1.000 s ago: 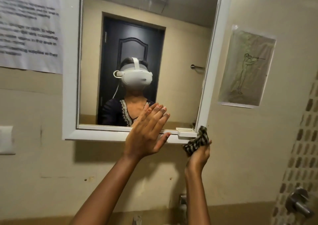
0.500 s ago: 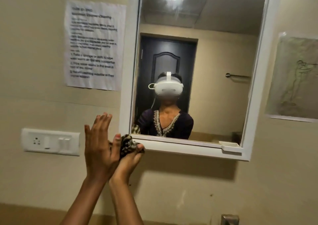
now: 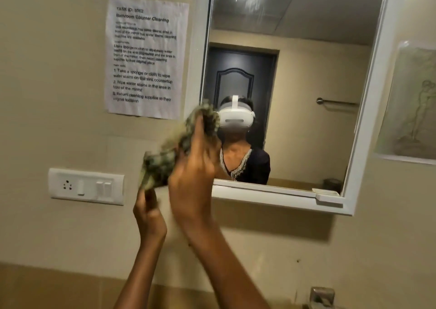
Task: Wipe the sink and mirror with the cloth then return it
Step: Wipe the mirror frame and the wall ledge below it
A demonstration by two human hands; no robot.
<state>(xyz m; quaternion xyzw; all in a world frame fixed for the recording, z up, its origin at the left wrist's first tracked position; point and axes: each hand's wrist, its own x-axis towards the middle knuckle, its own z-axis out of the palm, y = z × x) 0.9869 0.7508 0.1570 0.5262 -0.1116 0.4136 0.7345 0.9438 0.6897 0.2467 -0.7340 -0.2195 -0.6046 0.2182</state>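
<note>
Here, blurred mottled green-black cloth (image 3: 179,143) bunched between both gripping hands (image 3: 191,179) at mirror (image 3: 306,72) corner

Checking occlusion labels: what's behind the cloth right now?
The cloth, held by the left hand and right hand, covers the mirror frame at its lower left corner and some wall. The glass there cannot be seen.

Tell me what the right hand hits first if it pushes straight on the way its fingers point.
Probably the mirror at its lower left edge: the right hand presses the cloth up that way. Blur hides the depth.
</note>
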